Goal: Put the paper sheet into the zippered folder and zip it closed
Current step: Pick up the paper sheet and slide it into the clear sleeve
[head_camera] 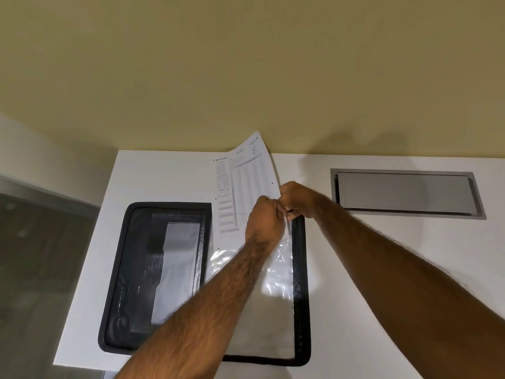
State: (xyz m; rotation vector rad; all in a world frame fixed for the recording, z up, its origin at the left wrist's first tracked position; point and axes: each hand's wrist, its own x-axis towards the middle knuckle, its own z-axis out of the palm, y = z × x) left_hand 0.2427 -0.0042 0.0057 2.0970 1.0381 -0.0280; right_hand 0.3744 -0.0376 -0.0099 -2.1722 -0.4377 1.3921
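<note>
Black-edged zippered folder (pixel 207 283) lies open on the white table (pixel 382 269) so both hands, left (pixel 263 217) and right (pixel 296 199), can pinch the clear plastic sleeve (pixel 276 269) mouth apart around the half-inserted printed paper sheet (pixel 243 187).

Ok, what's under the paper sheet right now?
The paper sheet overlies the open folder and a clear plastic sleeve; its far end curls up off the table. Hands and forearms hide the rest.

Single head-worn wide-angle view, looking forward and down from close above the white table (pixel 164 173), angled toward the beige wall (pixel 246 64); no second view to share.
</note>
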